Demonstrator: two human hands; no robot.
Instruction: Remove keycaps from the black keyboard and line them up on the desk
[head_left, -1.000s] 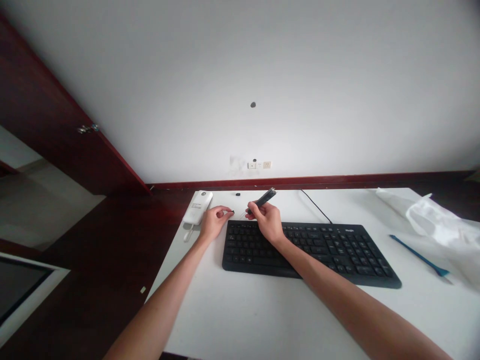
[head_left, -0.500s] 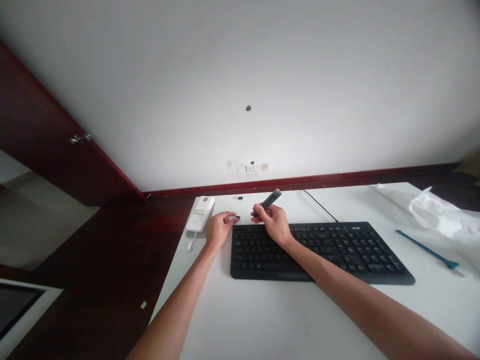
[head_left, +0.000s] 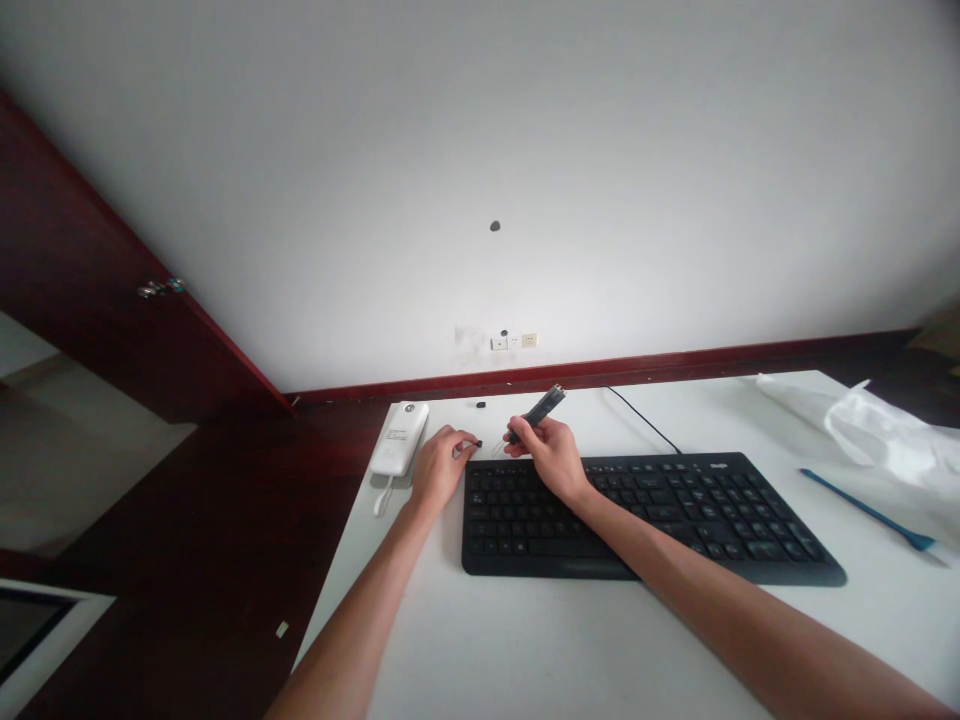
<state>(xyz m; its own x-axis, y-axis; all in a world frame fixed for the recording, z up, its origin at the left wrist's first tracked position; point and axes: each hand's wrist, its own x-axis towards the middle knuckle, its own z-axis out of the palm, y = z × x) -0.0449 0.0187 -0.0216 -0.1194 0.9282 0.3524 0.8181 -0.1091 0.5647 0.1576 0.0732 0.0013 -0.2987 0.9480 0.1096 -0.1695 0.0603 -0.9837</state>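
Observation:
My left hand (head_left: 442, 462) pinches a small black keycap (head_left: 478, 444) between thumb and fingertips, just beyond the top left corner of the black keyboard (head_left: 645, 500). My right hand (head_left: 547, 450) is closed around the dark handle of a keycap puller (head_left: 544, 405), held at a slant. Two thin wire prongs of the puller point down and left toward the pinched keycap, apart from it. My right wrist and forearm cross above the keyboard and hide part of its keys. Another small black piece (head_left: 481, 405), apparently a keycap, lies near the far table edge.
A white power bank (head_left: 401, 440) with a short strap lies at the white table's (head_left: 525, 640) left edge. On the right are a thin blue tool (head_left: 862, 508) with a flared end and a crumpled white plastic bag (head_left: 885, 440). The keyboard cable (head_left: 641, 418) runs over the far edge.
The whole view has shifted slightly, so the table sits a little lower. Both hands keep their grips, with the keycap and the puller almost unmoved.

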